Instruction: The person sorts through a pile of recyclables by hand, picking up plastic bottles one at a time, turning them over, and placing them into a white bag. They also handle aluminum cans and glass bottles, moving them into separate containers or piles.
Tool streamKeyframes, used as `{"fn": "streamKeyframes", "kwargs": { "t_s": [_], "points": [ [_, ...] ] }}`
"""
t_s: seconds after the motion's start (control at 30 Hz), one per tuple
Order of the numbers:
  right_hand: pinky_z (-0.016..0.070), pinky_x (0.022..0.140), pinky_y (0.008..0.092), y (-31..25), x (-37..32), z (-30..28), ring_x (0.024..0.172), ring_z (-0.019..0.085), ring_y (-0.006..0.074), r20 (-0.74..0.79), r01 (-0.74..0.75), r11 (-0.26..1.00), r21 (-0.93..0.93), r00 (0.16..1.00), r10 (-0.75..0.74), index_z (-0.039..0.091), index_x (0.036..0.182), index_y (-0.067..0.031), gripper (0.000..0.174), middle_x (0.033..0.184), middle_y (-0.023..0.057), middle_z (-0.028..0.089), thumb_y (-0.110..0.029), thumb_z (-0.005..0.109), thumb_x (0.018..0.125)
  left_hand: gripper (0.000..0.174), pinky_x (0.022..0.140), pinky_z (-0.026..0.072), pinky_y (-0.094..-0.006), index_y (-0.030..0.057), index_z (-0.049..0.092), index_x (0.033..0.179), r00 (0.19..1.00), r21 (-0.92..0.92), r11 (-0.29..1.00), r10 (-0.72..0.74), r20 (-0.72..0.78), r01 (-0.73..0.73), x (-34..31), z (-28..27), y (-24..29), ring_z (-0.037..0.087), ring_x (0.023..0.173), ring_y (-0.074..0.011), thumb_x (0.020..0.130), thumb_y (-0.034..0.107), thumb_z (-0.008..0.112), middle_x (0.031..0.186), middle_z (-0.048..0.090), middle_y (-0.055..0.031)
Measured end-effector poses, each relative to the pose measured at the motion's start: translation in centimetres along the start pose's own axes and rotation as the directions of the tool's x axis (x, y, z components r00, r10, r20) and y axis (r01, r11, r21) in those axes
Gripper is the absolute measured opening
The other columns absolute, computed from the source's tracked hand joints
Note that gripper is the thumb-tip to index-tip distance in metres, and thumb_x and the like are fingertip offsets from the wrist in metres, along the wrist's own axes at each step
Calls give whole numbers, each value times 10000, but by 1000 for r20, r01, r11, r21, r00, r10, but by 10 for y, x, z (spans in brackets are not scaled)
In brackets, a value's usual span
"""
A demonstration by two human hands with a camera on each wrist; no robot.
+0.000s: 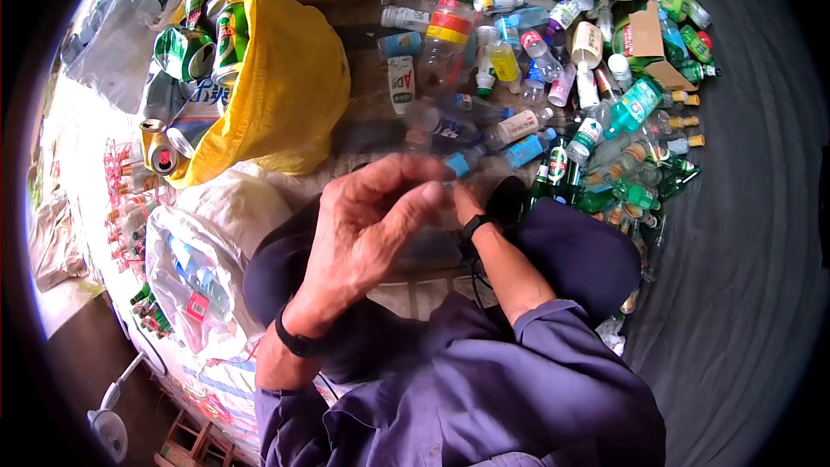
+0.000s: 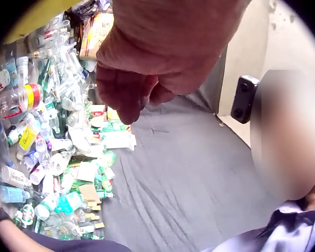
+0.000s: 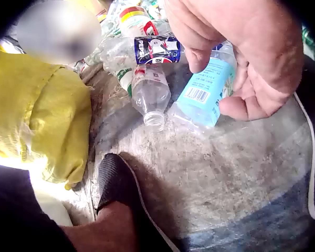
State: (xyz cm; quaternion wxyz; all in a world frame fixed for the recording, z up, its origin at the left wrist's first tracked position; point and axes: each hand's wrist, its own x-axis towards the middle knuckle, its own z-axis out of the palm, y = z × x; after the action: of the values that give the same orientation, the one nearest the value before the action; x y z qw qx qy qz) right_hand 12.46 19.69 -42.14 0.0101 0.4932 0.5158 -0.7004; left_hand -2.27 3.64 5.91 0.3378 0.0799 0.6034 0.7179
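Note:
My left hand (image 1: 359,229) is up in the air over my lap, slightly blurred. Its fingers hang loosely bent, and nothing shows between them in the left wrist view. Lower down, my right hand (image 1: 468,205) is partly covered by the left in the head view. In the right wrist view its thumb and fingers grip a clear plastic bottle with a light blue label (image 3: 206,86) from both sides. Just left of that bottle lie a clear capless bottle (image 3: 153,97) and a Pepsi bottle with a dark blue label (image 3: 157,50).
Many plastic and glass bottles spread ahead and to the right, by a cardboard piece (image 1: 641,43). A yellow sack (image 1: 294,69) of crushed cans stands at the left. Nearer is a white bag (image 1: 229,277) holding bottles. Dark cloth (image 1: 735,233) covers the right side.

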Motion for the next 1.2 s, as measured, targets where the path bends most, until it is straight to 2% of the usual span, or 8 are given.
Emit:
{"fn": "streamKeyframes", "kwargs": {
  "t_s": [0.23, 0.33, 0.47, 0.63, 0.83, 0.9, 1.07, 1.2],
  "points": [
    [438, 534, 363, -42, 13, 34, 642, 588, 194, -269, -226, 970, -87, 943, 195, 654, 919, -57, 452, 791, 48, 650, -486, 761, 824, 236, 742, 536, -270, -80, 656, 1056, 997, -15, 999, -53, -56, 53, 0, -9, 4, 661, 781, -147, 948, 129, 669, 868, 697, -117],
    [455, 826, 351, -60, 10, 32, 1020, 540, 178, -85, -351, 915, -197, 936, 340, 593, 1228, -174, 582, 1151, -2, 604, -584, 700, 830, 231, 747, 547, -282, -78, 658, 1063, 997, -32, 997, -72, -36, 71, 1, -11, 7, 669, 793, -160, 949, 123, 663, 890, 699, -135],
    [426, 879, 353, -67, 12, 29, 1071, 503, 161, -43, -357, 912, -204, 934, 356, 563, 1276, -180, 612, 1197, -3, 577, -557, 704, 814, 229, 743, 548, -287, -77, 661, 1064, 996, -40, 995, -88, -25, 87, 3, -15, 6, 673, 793, -168, 951, 123, 659, 900, 702, -145],
    [480, 685, 347, -82, -29, 35, 759, 611, 171, -147, -90, 996, -12, 985, 88, 667, 981, -18, 355, 877, 52, 662, -292, 772, 781, 246, 714, 534, -274, -78, 660, 1053, 992, -160, 983, -99, -83, 85, 2, -10, 10, 660, 756, -156, 953, 146, 663, 846, 697, -127],
    [484, 704, 355, -117, -62, 49, 769, 631, 204, -240, -32, 977, -209, 971, -19, 683, 915, 43, 361, 842, 111, 684, -290, 751, 792, 228, 660, 508, -242, -58, 651, 1035, 997, -116, 991, -68, -29, 65, 5, -13, 5, 627, 698, -115, 963, 158, 654, 788, 675, -83],
    [480, 689, 367, -132, -63, 55, 752, 628, 201, 152, 362, 832, -420, 932, -328, 683, 922, 30, 344, 829, 97, 683, -296, 731, 823, 214, 656, 492, -222, -38, 650, 1047, 999, -133, 990, -49, 18, 51, 6, -14, 1, 615, 709, -91, 969, 161, 647, 811, 683, -73],
    [474, 665, 345, -226, -122, 90, 728, 601, 149, 263, 536, 840, 83, 802, -537, 680, 923, 2, 318, 804, 51, 667, -304, 728, 849, 259, 714, 492, -255, -24, 645, 1102, 996, 353, 931, 88, 30, -93, 10, -17, -5, 613, 801, -112, 934, 170, 678, 951, 688, -77],
    [476, 678, 295, -288, -166, 95, 806, 593, 98, 416, 617, 779, 109, 684, -600, 670, 1033, -40, 317, 900, -18, 659, -319, 699, 884, 461, 969, 453, -426, 38, 605, 1217, 858, 780, 478, 492, 144, -405, 17, -21, -20, 551, 1140, -380, 785, 127, 741, 1240, 590, -194]
  ]
}}
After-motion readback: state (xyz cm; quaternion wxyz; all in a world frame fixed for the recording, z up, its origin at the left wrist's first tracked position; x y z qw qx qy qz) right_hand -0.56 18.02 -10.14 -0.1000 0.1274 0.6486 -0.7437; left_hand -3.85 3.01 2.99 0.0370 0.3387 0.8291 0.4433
